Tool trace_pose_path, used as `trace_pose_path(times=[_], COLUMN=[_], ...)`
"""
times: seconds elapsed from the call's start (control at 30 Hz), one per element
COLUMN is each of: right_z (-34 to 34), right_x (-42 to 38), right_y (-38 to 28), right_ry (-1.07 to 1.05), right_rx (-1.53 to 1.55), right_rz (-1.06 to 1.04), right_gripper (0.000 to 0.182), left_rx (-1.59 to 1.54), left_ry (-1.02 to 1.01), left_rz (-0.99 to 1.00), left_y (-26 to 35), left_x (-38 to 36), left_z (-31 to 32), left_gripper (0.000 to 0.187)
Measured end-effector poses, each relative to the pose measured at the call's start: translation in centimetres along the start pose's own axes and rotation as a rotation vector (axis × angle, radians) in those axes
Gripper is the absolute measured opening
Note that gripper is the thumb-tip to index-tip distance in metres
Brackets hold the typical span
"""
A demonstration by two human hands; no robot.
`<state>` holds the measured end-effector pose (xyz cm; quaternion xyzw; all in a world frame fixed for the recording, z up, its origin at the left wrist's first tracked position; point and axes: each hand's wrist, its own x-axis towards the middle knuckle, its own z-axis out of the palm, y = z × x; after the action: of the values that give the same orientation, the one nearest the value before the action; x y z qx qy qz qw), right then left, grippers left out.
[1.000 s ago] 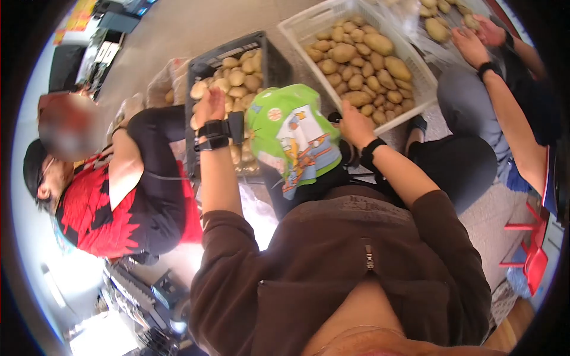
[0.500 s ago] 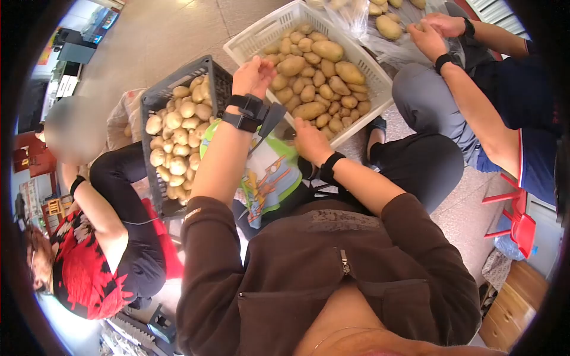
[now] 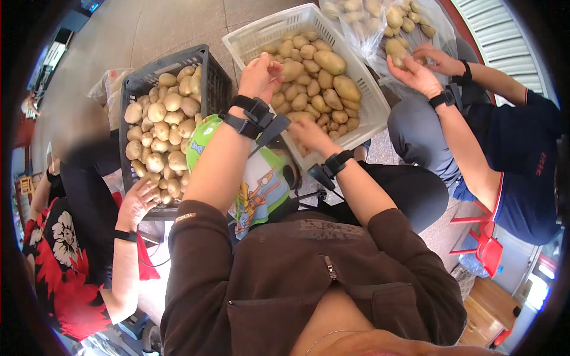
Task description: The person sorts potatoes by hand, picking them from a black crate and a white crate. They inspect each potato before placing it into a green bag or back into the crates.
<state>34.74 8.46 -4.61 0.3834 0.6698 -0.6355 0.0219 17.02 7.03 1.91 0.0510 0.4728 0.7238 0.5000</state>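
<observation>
Potatoes [image 3: 335, 62] in white crate [image 3: 367, 131] and black crate [image 3: 215, 84], your left hand [image 3: 259, 79] half-curled, empty, right hand's [image 3: 310, 136] hold unclear, co-worker's hand [image 3: 136, 205] newly at the latter

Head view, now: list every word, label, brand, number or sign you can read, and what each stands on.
No text reads with certainty.
Small tag on the left brown sleeve: too small to read.
Red marks on a co-worker's navy shirt: too blurred.
Faded print on the brown top: illegible, perhaps not lettering.
</observation>
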Motion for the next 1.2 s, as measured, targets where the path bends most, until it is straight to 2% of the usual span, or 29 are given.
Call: trace_pose_path(times=[0.03, 0.07, 0.13, 0.23, 0.43, 0.53, 0.57, 0.67, 0.7, 0.9, 0.93, 0.97, 1.0, 1.07, 1.1, 1.17, 1.2], right_z=[-1.3, -2.0, -3.1, -5.7, -6.5, -6.0, -5.5, -5.1, -5.1, -5.8, -7.3, -7.3, -7.1, -5.6, -5.1, -6.0, -7.3], right_x=[-0.2, 0.9, 3.9, 10.1, 10.9, 12.3, 12.8, 11.8, 11.6, 12.4, 12.1, 12.2, 11.4, 9.2, 9.3, 10.6, 11.6], right_y=[-1.8, -1.2, 2.1, 8.8, 7.0, 7.1, 7.0, 6.2, 6.5, 4.6, 5.8, 6.9, 5.5, 1.2, 1.0, 2.8, 4.7], right_ry=[-0.022, 0.127, 0.426, 0.569, 0.646, 0.570, 0.568, 0.522, 0.523, 0.335, 0.341, 0.407, 0.366, 0.346, 0.391, 0.372, 0.287], right_rx=[0.073, -0.028, -0.231, -0.218, -0.294, -0.575, -0.661, -0.694, -0.817, -1.106, -1.040, -1.061, -0.970, -0.807, -0.597, -0.874, -0.845], right_rz=[0.089, 0.045, -0.053, -0.134, 0.234, 0.231, 0.304, 0.275, 0.209, 0.270, 0.246, 0.148, 0.090, 0.122, 0.103, 0.140, 0.112], right_gripper=[0.056, 0.056, 0.056, 0.061, 0.066, 0.066, 0.063, 0.057, 0.053, 0.042, 0.039, 0.041, 0.043, 0.053, 0.061, 0.074, 0.077], left_rx=[-0.015, -0.016, -0.018, -0.039, -0.045, -0.063, -0.076, -0.092, -0.092, -0.066, -0.063, -0.043, -0.008, 0.042, 0.034, -0.070, -0.131], left_ry=[-0.011, -0.020, -0.043, 0.009, 0.025, -0.002, -0.016, -0.005, -0.004, -0.027, -0.058, -0.085, -0.103, -0.064, -0.052, -0.063, -0.080], left_rz=[0.001, 0.002, 0.001, -0.037, -0.065, -0.034, -0.027, -0.038, -0.029, -0.056, -0.050, -0.029, -0.001, 0.015, 0.006, -0.036, -0.066], left_y=[0.1, 0.2, 0.3, 0.4, 0.9, 0.1, -0.1, 0.3, 0.2, 0.3, -0.1, -0.9, -1.1, -0.8, -0.6, -1.1, -0.7], left_x=[0.0, -0.1, -0.3, -0.3, -0.8, -0.3, -0.1, -0.2, -0.2, 0.0, 0.2, 0.6, 1.0, 0.9, 0.9, 1.3, 0.8], left_z=[0.0, 0.0, 0.2, 0.6, 1.1, 0.7, 0.5, 0.8, 0.8, 1.2, 1.0, 0.8, 0.7, 0.8, 0.9, 0.6, 0.7], left_gripper=[0.025, 0.025, 0.025, 0.027, 0.025, 0.023, 0.021, 0.020, 0.021, 0.024, 0.026, 0.029, 0.033, 0.037, 0.039, 0.030, 0.026])
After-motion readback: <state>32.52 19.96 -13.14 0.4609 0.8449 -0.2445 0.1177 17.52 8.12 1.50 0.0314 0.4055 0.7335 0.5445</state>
